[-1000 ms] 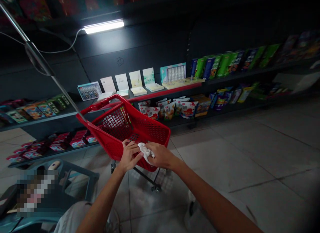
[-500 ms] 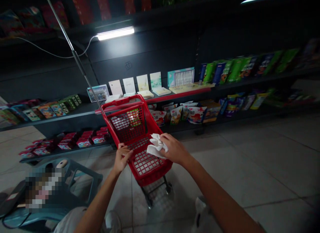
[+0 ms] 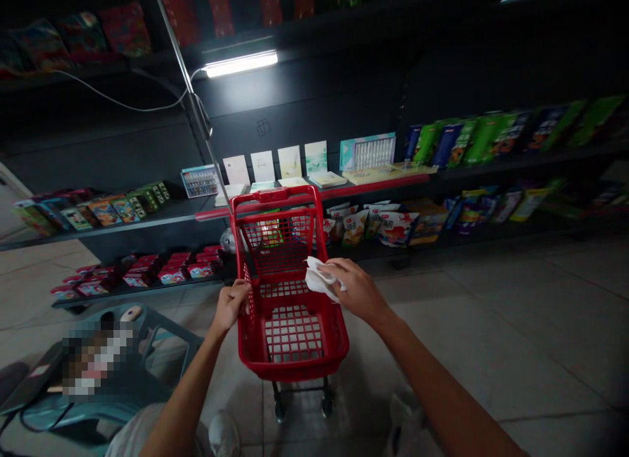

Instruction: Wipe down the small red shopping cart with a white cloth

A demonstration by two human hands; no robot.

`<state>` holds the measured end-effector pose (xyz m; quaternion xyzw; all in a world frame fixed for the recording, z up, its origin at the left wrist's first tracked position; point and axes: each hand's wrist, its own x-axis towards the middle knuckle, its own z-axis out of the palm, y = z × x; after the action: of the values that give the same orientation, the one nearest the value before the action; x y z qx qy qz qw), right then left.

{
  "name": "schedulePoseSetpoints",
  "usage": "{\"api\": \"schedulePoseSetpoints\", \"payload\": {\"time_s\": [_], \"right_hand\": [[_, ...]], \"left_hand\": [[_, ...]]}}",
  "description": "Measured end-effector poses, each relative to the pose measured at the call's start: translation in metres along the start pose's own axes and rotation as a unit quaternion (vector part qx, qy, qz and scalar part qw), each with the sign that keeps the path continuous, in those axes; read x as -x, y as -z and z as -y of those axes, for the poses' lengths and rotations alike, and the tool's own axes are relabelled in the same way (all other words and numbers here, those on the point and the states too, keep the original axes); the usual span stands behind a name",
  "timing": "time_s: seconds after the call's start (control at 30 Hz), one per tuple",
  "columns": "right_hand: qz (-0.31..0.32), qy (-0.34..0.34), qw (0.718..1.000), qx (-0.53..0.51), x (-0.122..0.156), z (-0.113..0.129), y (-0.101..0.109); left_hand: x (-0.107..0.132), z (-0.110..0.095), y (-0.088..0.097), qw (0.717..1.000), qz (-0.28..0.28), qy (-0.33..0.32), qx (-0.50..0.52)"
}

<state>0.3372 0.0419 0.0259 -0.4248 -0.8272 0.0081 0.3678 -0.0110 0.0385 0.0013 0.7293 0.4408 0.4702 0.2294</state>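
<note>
A small red shopping cart with a grid basket stands upright in front of me, its handle towards the shelves. My left hand is closed on the basket's left side rim, its fingertips partly hidden by the wall. Bunched in my right hand is a white cloth, held at the right side of the basket near the rim. Whether the cloth touches the rim I cannot tell. A thin metal pole rises behind the cart on the left.
A grey-blue plastic stool with items on it stands at my lower left. Ahead, dark shelves carry upright notebooks, snack bags, green and blue packets and red boxes. A lit tube lamp hangs above.
The cart has turned and now faces me squarely instead of slanting. My left hand has shifted slightly left with its rim, and my right hand with the cloth has moved a little right.
</note>
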Motion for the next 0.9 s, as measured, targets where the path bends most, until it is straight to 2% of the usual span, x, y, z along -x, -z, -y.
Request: {"api": "schedulePoseSetpoints", "payload": {"time_s": [0.1,0.17,0.2,0.3,0.37,0.43,0.53,0.63,0.73,0.83,0.9], "right_hand": [[0.020,0.008,1.000,0.002,0.002,0.004,-0.005],[0.025,0.020,0.999,-0.006,0.005,0.008,-0.008],[0.022,0.024,0.999,-0.016,0.006,0.010,-0.009],[-0.003,0.013,0.997,-0.080,0.007,0.018,-0.011],[-0.045,-0.025,0.986,-0.159,0.002,0.023,-0.015],[-0.087,-0.070,0.963,-0.244,-0.010,0.028,-0.025],[-0.116,-0.115,0.938,-0.306,-0.043,0.031,-0.052],[-0.151,-0.180,0.923,-0.304,-0.090,0.029,-0.082],[-0.213,-0.243,0.908,-0.268,-0.139,0.025,-0.102],[-0.265,-0.185,0.928,-0.187,-0.178,0.023,-0.113],[-0.259,-0.124,0.950,-0.121,-0.193,0.021,-0.122]], "left_hand": [[-0.008,0.005,0.003,0.994,-0.099,0.018,-0.051],[-0.013,0.014,0.003,0.985,-0.142,0.056,-0.081],[-0.015,0.020,0.003,0.983,-0.145,0.087,-0.077],[-0.019,0.037,0.001,0.981,-0.101,0.164,-0.016],[-0.019,0.044,0.000,0.983,-0.079,0.165,0.004],[-0.019,0.045,-0.001,0.986,-0.077,0.148,0.008],[-0.016,0.041,-0.004,0.986,-0.077,0.149,0.014],[-0.013,0.036,-0.010,0.983,-0.086,0.162,0.022],[-0.008,0.031,-0.018,0.981,-0.088,0.170,0.033],[-0.002,0.025,-0.027,0.982,-0.081,0.167,0.041],[0.003,0.020,-0.033,0.983,-0.086,0.159,0.042]]}}
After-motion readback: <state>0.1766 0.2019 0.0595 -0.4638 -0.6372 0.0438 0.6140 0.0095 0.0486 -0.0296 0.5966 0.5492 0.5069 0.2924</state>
